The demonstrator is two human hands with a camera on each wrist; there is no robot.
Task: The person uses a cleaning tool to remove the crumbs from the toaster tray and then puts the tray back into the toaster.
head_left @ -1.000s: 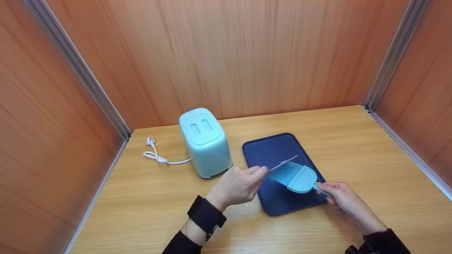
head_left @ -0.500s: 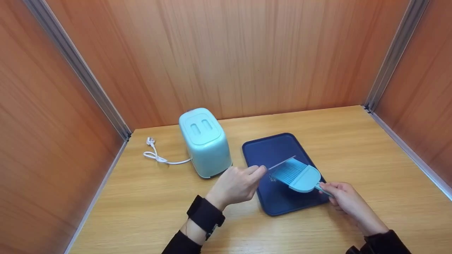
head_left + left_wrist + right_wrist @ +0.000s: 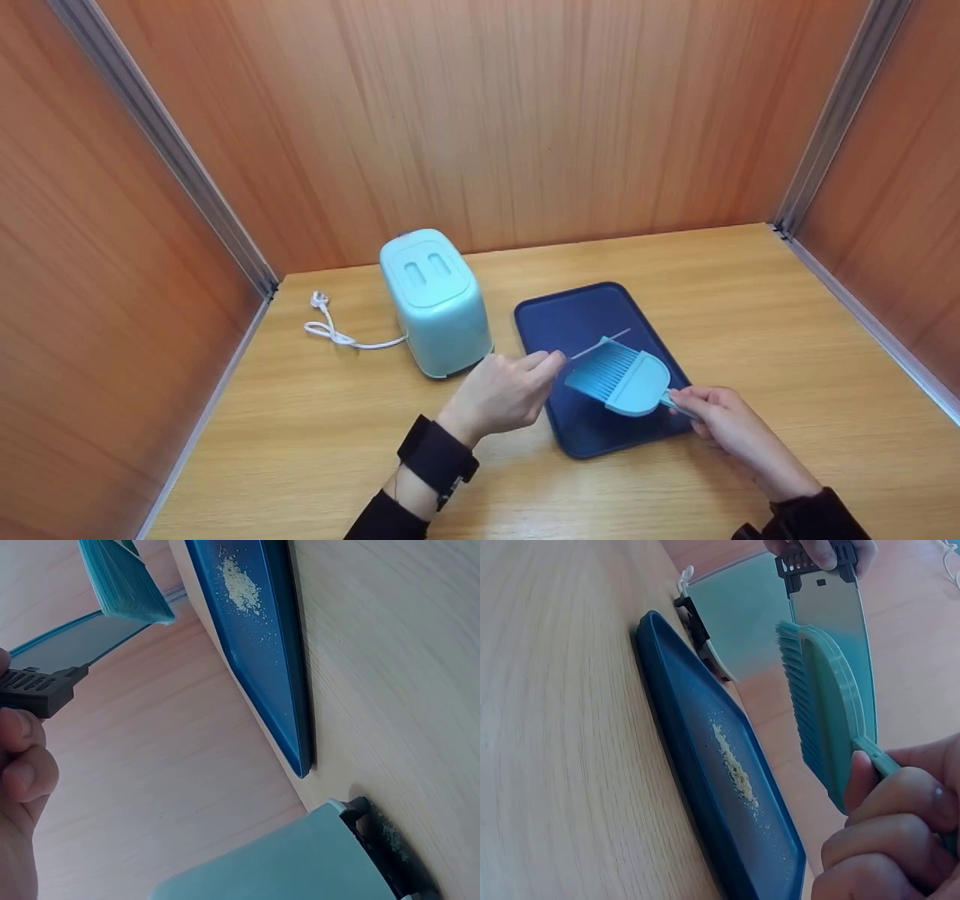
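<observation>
My left hand pinches the black slotted end of a thin, shiny metal crumb tray, held tilted on edge above a navy serving tray. In my right hand is the handle of a light-blue brush. Its bristles overlap the crumb tray's face in both wrist views. Below them, a pale heap of crumbs lies on the serving tray, with finer specks scattered around it. The head view shows the crumb tray almost edge-on.
A mint-green toaster stands left of the serving tray, its white cord and plug lying on the wooden table. Wood-grain panels close off the back and both sides.
The brush shifts slightly right, then back left and a little nearer to me along the crumb tray. The left hand stays almost still. Crumbs seen beside the bristles earlier are now covered in the head view.
</observation>
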